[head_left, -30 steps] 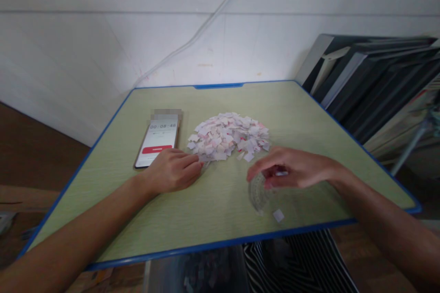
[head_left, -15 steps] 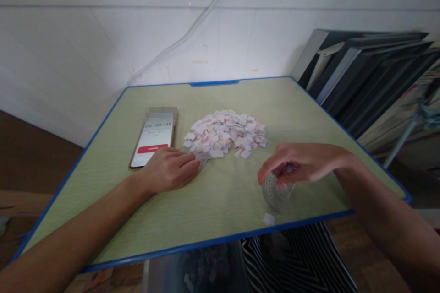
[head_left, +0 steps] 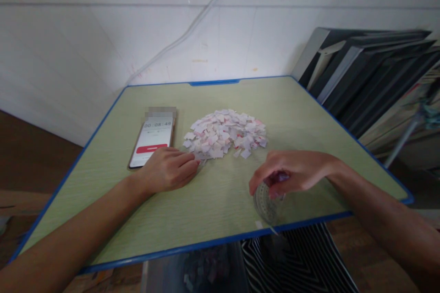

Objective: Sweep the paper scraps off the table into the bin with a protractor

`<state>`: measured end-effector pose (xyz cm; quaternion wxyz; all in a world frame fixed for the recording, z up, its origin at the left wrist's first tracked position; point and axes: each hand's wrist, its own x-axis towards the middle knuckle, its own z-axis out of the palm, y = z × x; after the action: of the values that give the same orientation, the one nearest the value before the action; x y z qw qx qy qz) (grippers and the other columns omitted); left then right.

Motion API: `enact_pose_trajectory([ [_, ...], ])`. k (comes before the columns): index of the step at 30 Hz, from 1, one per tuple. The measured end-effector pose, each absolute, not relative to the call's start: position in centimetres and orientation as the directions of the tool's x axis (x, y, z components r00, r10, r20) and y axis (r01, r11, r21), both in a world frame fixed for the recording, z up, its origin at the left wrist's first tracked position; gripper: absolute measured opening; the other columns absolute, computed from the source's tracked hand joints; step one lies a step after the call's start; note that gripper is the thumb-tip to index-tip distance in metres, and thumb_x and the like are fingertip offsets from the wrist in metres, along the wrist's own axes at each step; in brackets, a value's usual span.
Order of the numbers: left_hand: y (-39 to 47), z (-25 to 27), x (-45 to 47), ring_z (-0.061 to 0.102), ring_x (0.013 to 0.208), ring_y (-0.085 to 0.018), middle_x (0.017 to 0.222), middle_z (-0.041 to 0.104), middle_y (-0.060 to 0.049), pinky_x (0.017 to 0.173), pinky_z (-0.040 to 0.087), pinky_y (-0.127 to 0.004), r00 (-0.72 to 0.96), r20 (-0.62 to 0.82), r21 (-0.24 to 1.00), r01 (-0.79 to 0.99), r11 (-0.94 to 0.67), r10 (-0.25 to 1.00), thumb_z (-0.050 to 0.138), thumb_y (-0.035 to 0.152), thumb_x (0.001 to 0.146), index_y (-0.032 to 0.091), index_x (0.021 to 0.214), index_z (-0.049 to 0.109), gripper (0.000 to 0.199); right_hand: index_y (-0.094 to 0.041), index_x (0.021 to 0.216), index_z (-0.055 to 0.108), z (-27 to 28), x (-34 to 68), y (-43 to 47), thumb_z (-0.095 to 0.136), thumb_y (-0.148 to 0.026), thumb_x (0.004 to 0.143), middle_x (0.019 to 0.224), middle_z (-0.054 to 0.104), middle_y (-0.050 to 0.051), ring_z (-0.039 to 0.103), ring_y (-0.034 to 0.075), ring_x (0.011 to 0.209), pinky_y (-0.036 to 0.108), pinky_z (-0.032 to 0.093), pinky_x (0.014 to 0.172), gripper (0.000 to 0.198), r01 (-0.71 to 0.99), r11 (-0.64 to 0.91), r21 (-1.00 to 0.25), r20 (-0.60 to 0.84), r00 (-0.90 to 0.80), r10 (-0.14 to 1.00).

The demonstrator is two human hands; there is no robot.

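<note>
Head view, only one avail. Gripped in R hand (head_left: 280,174), fingers and thumb closed on upper part: clear plastic protractor (head_left: 264,203), tipped up roughly on edge nr front of table (head_left: 220,206), curved scale-marked rim facing L. Prob. held from above to keep that rim down toward tabletop; can't tell re full contact, too blurred below. Just beyond lower end, nr front edge: loose paper scrap (head_left: 259,225), plus pale sliver (head_left: 274,230) right at blue trim, maybe part over it.

Resting on tabletop nr smartphone: L hand (head_left: 172,171), fingers curled in, tips at near-left fringe of paper pile (head_left: 227,135). Can't tell if pinching anything. Presumably laid there for support.

Heaped mid-table, farther out than both hands: said pile, small cut squares, mostly white, some pinkish. To L of pile, screen up: smartphone (head_left: 154,137), timer at 00:08:49, prob. placed for reading at a glance. Below front edge: see-through bin (head_left: 154,279) w/ more scraps inside, striped cloth (head_left: 309,256) alongside.
</note>
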<state>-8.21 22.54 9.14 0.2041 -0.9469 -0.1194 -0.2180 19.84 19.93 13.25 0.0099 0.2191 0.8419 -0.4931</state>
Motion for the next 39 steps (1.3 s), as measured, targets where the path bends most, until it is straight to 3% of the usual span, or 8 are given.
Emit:
enact_pose_trajectory([
  [4, 22.5, 9.2, -8.2, 0.038, 0.04, -0.01, 0.049, 0.046, 0.003, 0.04, 0.029, -0.025, 0.876, 0.463, -0.328, 0.314, -0.891, 0.138, 0.034, 0.011, 0.087, 0.018, 0.055, 0.042, 0.033, -0.009, 0.101, 0.062, 13.3, 20.1, 19.9, 0.056, -0.015, 0.077, 0.056, 0.052, -0.003, 0.04, 0.005, 0.046, 0.014, 0.03, 0.042, 0.026, 0.359, 0.423, -0.832, -0.215, -0.911, 0.352],
  [10, 22.5, 9.1, -8.2, 0.039, 0.04, -0.01, 0.049, 0.046, 0.003, 0.04, 0.029, -0.025, 0.88, 0.452, -0.33, 0.316, -0.89, 0.145, 0.034, 0.011, 0.087, 0.018, 0.055, 0.042, 0.033, -0.011, 0.105, 0.06, 12.4, 19.3, 19.8, 0.056, -0.022, 0.079, 0.063, 0.057, -0.001, 0.042, 0.005, 0.048, 0.014, 0.031, 0.044, 0.028, 0.307, 0.439, -0.844, -0.067, -0.874, 0.482],
  [18, 22.5, 9.2, -8.2, 0.038, 0.039, -0.01, 0.048, 0.046, 0.003, 0.04, 0.027, -0.026, 0.876, 0.464, -0.339, 0.313, -0.887, 0.132, 0.036, 0.012, 0.087, 0.018, 0.054, 0.041, 0.034, -0.007, 0.1, 0.062, 12.6, 19.6, 19.8, 0.056, -0.016, 0.077, 0.054, 0.05, -0.003, 0.038, 0.004, 0.044, 0.014, 0.029, 0.04, 0.026, 0.302, 0.416, -0.858, -0.159, -0.926, 0.343],
  [25, 22.4, 9.3, -8.1, 0.038, 0.039, -0.009, 0.048, 0.045, 0.003, 0.041, 0.028, -0.025, 0.88, 0.454, -0.342, 0.317, -0.885, 0.139, 0.036, 0.012, 0.087, 0.019, 0.054, 0.039, 0.034, -0.006, 0.102, 0.061, 12.7, 19.6, 19.9, 0.056, -0.017, 0.078, 0.06, 0.056, 0.0, 0.042, 0.005, 0.048, 0.014, 0.03, 0.042, 0.027, 0.299, 0.45, -0.842, -0.089, -0.898, 0.43],
  [31, 22.5, 9.3, -8.1, 0.037, 0.039, -0.009, 0.047, 0.044, 0.004, 0.04, 0.026, -0.025, 0.873, 0.47, -0.337, 0.316, -0.887, 0.132, 0.037, 0.013, 0.087, 0.019, 0.054, 0.038, 0.034, -0.005, 0.101, 0.062, 12.5, 19.4, 19.8, 0.057, -0.015, 0.077, 0.053, 0.048, -0.004, 0.036, 0.003, 0.043, 0.013, 0.029, 0.04, 0.026, 0.299, 0.44, -0.847, -0.149, -0.927, 0.343],
  [39, 22.6, 9.1, -8.2, 0.038, 0.039, -0.01, 0.048, 0.046, 0.003, 0.04, 0.028, -0.025, 0.876, 0.462, -0.331, 0.312, -0.891, 0.135, 0.036, 0.013, 0.088, 0.018, 0.055, 0.042, 0.034, -0.004, 0.099, 0.062, 13.1, 19.8, 19.7, 0.057, -0.017, 0.076, 0.053, 0.052, -0.002, 0.039, 0.003, 0.042, 0.013, 0.031, 0.039, 0.026, 0.286, 0.378, -0.881, -0.177, -0.938, 0.298],
])
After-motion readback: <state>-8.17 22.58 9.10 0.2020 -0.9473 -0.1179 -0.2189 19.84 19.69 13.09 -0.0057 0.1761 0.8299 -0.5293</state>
